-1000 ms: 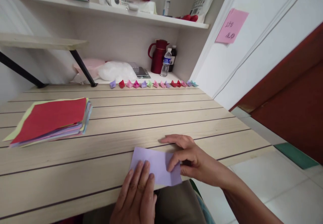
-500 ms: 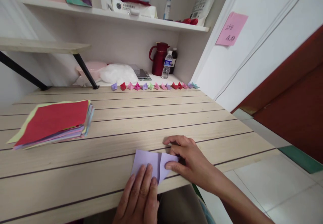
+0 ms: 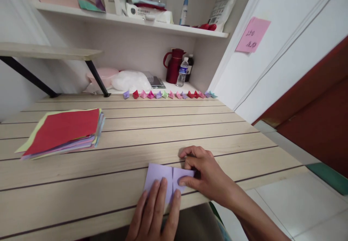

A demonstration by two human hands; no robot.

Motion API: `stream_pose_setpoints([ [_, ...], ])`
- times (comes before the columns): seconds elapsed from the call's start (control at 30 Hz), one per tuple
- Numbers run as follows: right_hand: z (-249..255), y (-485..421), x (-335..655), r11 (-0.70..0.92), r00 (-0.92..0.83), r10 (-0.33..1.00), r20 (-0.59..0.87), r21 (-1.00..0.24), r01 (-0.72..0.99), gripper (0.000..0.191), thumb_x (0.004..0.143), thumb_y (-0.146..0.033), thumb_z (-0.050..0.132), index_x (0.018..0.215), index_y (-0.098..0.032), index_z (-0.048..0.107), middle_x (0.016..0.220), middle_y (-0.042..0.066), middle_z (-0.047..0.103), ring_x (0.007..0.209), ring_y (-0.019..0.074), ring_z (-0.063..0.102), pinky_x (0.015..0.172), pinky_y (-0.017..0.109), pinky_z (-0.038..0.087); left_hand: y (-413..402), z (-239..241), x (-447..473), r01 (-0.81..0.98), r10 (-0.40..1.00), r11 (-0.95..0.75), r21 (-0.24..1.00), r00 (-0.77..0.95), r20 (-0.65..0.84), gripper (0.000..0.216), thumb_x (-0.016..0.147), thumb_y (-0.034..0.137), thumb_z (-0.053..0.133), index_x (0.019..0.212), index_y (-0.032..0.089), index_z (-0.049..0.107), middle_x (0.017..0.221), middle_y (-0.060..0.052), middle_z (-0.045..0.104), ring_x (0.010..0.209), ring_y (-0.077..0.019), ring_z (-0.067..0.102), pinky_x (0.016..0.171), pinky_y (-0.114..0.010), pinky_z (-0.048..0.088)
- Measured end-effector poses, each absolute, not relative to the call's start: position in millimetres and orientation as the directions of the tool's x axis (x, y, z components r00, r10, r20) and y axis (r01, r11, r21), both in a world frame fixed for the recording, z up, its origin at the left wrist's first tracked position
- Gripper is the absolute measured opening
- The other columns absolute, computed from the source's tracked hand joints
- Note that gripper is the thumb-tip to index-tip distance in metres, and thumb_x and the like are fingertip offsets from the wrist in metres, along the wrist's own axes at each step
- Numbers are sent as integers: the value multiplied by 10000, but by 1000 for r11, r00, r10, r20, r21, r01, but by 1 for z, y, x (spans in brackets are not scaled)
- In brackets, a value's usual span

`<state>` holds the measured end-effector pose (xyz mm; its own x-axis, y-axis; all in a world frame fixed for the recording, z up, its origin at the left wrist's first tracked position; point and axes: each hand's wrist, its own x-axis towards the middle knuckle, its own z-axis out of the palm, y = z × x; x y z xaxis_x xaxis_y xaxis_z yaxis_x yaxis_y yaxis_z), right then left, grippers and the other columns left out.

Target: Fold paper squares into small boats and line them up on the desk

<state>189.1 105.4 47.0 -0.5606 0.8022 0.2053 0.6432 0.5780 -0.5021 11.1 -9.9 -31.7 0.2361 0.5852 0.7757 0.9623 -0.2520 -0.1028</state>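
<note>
A sheet of light purple origami paper (image 3: 160, 172) lies on the table near its front edge, with a folded flap on its right side and a seam down its middle. My left hand (image 3: 156, 212) rests on the lower part of the paper, fingers stretched out, one fingertip on the flap by the seam. At the right edge, my right hand (image 3: 206, 174) grips the flap, thumb on top and index finger curled above; the paper's right corner is partly hidden by the fingers.
Left on the slatted table (image 3: 130, 146) is a stack of coloured paper, red sheet (image 3: 63, 127) on top. Small folded paper pieces (image 3: 158, 95) line the back edge. Behind them stand a dark red jug (image 3: 174, 67) and a water bottle (image 3: 182, 72). A raised board (image 3: 51, 50) stands back left.
The right flap has come down flatter, its edge now close along the middle seam. My left fingers have spread, one reaching onto the flap. The view has shifted slightly.
</note>
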Motion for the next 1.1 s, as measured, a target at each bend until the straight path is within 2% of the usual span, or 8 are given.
stream_pose_setpoints([
  [0.17,50,103,188,543,-546,820,171,-533,649,287,710,-276,827,799,-220,560,1179,54,628,1095,268,572,945,461,384,-10,-36,12,963,587,-239,-127,247,771,381,957,209,429,1287,262,610,1319,-109,653,1361,-218,476,1184,-410,278],
  [0.27,48,103,189,533,-540,825,167,-548,644,357,720,-249,801,995,-249,574,1184,56,631,1108,273,570,965,479,382,-11,-36,12,963,593,-241,-125,248,766,375,951,214,443,1281,254,616,1328,-121,646,1377,-227,454,1185,-426,268],
  [0.37,46,104,191,541,-531,824,199,-556,631,449,797,-203,690,1207,-278,523,1242,58,606,1180,272,542,1012,490,370,-11,-35,13,964,596,-234,-124,243,766,382,952,206,431,1284,253,613,1341,-117,637,1381,-223,450,1188,-433,262],
  [0.47,45,105,192,544,-520,824,227,-574,612,476,828,-128,566,1271,-287,495,1325,66,548,1270,265,486,1040,488,366,-11,-34,14,966,594,-226,-128,241,768,387,945,191,439,1285,251,613,1348,-114,632,1390,-220,437,1194,-436,249],
  [0.6,44,104,192,541,-513,826,233,-578,610,484,826,-117,541,1279,-284,515,1350,82,518,1308,276,451,1046,500,379,-10,-34,13,965,591,-223,-141,248,767,396,950,201,423,1299,245,604,1354,-113,628,1406,-227,412,1201,-444,235],
  [0.73,42,96,197,600,-451,799,397,-564,568,414,892,-85,435,1233,-276,571,1359,94,494,1302,253,451,1034,461,413,-10,-34,12,963,597,-223,-152,258,760,423,964,215,360,1318,257,588,1379,-106,609,1414,-223,400,1203,-447,226],
  [0.9,44,83,199,794,-630,602,490,-287,536,298,953,-240,561,1232,-318,626,1437,69,451,1336,311,380,1063,529,343,-11,-36,10,962,611,-218,-165,266,746,387,958,256,423,1306,293,589,1365,-88,623,1406,-215,412,1195,-432,234],
  [1.1,46,82,191,814,-660,577,481,-273,513,176,966,-311,588,1101,-280,698,1259,39,629,1214,269,494,995,479,389,-10,-39,10,969,612,-203,-144,240,753,390,956,290,442,1322,311,573,1359,-74,630,1416,-193,392,1195,-412,225],
])
